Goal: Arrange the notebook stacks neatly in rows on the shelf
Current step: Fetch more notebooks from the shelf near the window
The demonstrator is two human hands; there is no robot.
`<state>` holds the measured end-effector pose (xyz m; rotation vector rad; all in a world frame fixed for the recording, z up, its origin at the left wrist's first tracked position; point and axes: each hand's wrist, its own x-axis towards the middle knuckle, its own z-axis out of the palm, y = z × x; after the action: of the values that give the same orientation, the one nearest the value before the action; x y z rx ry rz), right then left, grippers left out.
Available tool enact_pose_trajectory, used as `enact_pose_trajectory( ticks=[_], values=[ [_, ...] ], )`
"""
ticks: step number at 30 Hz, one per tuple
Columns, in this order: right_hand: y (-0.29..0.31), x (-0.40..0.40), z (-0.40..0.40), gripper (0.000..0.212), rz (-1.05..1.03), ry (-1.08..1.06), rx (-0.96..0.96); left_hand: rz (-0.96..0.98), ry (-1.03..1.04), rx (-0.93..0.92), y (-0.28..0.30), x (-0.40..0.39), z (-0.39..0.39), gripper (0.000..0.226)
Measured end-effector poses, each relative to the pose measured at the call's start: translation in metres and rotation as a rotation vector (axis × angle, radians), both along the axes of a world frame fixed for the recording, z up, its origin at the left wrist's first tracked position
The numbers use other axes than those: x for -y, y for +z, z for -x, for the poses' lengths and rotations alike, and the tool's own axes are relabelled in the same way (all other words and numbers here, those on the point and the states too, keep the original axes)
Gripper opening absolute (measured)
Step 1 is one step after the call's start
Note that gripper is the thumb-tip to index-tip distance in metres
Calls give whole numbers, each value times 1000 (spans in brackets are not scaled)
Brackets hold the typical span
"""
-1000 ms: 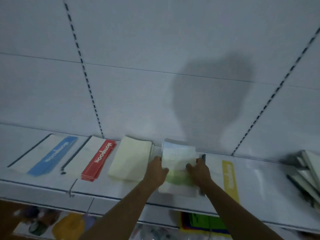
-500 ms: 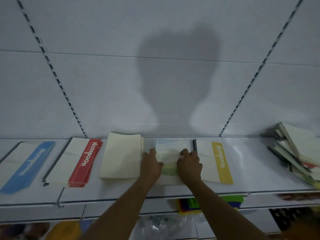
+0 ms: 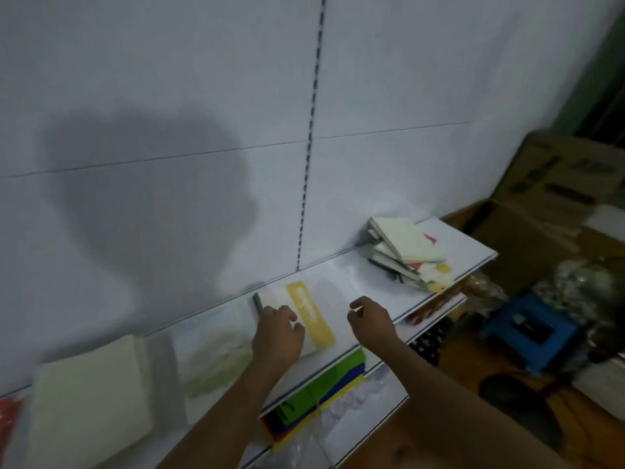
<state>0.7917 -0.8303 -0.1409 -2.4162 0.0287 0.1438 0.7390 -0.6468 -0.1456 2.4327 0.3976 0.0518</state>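
Stack of loose notebooks (image 3: 411, 255) lies upper right of the right hand (image 3: 372, 321), whose grip is loosely curled, empty; left hand (image 3: 279, 333) presses the yellow-striped notebook (image 3: 309, 311).

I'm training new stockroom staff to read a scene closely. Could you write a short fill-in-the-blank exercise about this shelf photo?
1. The left hand rests on the notebook with the ____ stripe.
2. The right hand hovers above the shelf, holding ____.
3. The untidy pile of notebooks lies at the shelf's ____ end.
4. The cream notebook stack lies to the ____ of the green-tinted notebook.

Missing words: yellow; nothing; right; left
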Motion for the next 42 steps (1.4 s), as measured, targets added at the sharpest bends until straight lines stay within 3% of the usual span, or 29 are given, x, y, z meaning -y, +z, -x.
enact_pose_trajectory(
  ticks=[4, 7, 14, 21, 26, 32, 39, 42],
  values=[
    [20, 105, -3, 9, 32, -188, 30, 116, -233, 71, 20, 101, -27, 12],
    [37, 181, -8, 14, 55, -314, 93, 130, -323, 86, 34, 162, -47, 10],
    [46, 321, -34, 16, -10, -486, 95, 131, -373, 46, 49, 282, -99, 10],
    [37, 404, -84, 19, -13, -475, 66, 112, -343, 56, 46, 358, -149, 8],
    [30, 404, -140, 18, -43, -385, 72, 115, -294, 26, 40, 365, -196, 6],
    [21, 368, -217, 17, -78, -305, 14, 113, -221, 17, 29, 343, -271, 28],
    [23, 310, -306, 26, -34, -131, 31, -149, 4, -22, 25, 291, -331, 36],
    [12, 278, -326, 30, 3, -20, 7, -119, 90, -102, 16, 269, -338, 43]
  ],
)
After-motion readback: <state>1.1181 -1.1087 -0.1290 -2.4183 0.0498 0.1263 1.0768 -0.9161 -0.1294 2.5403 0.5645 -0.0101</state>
